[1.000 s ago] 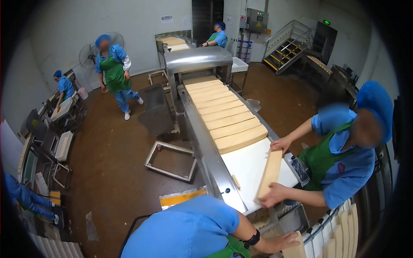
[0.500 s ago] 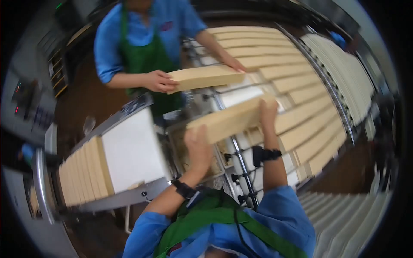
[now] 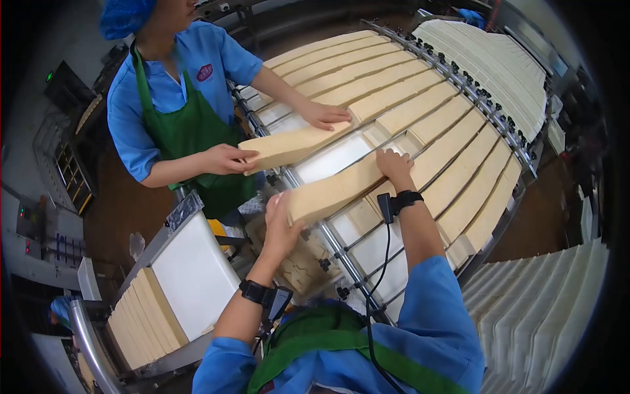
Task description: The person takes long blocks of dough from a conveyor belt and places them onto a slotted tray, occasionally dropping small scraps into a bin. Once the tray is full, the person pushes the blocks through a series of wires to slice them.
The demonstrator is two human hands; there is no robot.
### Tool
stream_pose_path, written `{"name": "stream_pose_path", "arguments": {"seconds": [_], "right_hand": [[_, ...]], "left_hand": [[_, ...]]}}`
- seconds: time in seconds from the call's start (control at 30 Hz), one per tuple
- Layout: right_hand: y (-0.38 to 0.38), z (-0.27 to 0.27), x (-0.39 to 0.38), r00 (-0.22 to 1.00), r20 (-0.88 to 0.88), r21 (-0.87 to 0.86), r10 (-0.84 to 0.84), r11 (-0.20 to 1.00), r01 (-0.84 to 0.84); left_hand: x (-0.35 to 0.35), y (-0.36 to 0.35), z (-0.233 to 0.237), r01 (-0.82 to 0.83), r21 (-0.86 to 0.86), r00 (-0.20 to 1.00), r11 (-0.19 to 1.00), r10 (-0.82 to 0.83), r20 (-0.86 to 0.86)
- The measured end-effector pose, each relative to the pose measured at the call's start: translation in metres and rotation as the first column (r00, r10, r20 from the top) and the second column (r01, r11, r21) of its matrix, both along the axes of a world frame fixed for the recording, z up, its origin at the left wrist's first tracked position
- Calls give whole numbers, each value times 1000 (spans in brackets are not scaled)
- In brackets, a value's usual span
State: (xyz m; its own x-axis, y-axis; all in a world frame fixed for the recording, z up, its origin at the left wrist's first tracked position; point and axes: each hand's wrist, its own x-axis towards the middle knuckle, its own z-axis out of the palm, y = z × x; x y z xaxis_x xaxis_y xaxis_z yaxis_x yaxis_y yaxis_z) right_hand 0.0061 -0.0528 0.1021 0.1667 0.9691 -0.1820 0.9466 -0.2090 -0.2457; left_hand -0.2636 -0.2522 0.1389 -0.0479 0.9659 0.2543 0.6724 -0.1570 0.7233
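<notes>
A long pale-yellow slab (image 3: 338,188) lies between my two hands, its far end over the slatted conveyor and its near end past the front rail. My left hand (image 3: 279,226) grips the near end, thumb on the upper edge. At the far end my right hand (image 3: 397,167) has its fingers curled over the slab. Right beside it, a co-worker's two hands hold a similar slab (image 3: 298,147) at both ends. Rows of such slabs (image 3: 453,157) lie in lanes split by thin metal rods on the conveyor.
A metal rail with black knobs (image 3: 338,248) runs along the conveyor's front. Below it sits a bin (image 3: 298,269) with broken pieces. At left, a white belt (image 3: 193,246) carries upright slabs (image 3: 147,318). The co-worker (image 3: 190,111) stands close at upper left. White corrugated sheets (image 3: 531,322) fill the lower right.
My slab has come down and flattened toward the conveyor lanes, still in both hands. The co-worker's slab has also been lowered onto its lane. My view has shifted.
</notes>
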Motion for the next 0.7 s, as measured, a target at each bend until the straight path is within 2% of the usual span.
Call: {"name": "stream_pose_path", "arguments": {"seconds": [0.07,0.1,0.13,0.23,0.43,0.47,0.53,0.63,0.67,0.7], "right_hand": [[12,-6,11,996,56,-6,67,998,-67],[20,-11,13,998,56,-27,-5,1000,7],[26,-15,16,995,61,-50,-75,996,78],[27,-10,21,1000,-4,-51,-18,999,18],[34,11,25,993,-60,-98,-102,991,96],[35,9,24,990,-16,-32,-139,990,138],[32,0,20,973,58,106,-223,971,217],[14,5,-1,987,43,250,-153,958,138],[12,0,-6,995,65,256,-73,965,54],[2,4,-14,998,53,252,-17,968,3]], "left_hand": [[3,10,2,107,-31,994,994,-106,21],[3,14,5,144,-44,989,989,-143,25],[3,16,-13,125,-71,991,990,-121,48],[9,17,-10,145,-184,986,972,-126,112],[14,36,-26,260,-263,956,929,-210,204],[19,45,-38,257,-250,959,933,-214,186],[34,63,-56,311,-141,928,940,-268,258],[59,86,-67,329,-32,862,944,-286,419],[62,88,-69,326,-7,831,945,-283,480],[60,86,-75,250,-13,856,968,-215,470]]}}
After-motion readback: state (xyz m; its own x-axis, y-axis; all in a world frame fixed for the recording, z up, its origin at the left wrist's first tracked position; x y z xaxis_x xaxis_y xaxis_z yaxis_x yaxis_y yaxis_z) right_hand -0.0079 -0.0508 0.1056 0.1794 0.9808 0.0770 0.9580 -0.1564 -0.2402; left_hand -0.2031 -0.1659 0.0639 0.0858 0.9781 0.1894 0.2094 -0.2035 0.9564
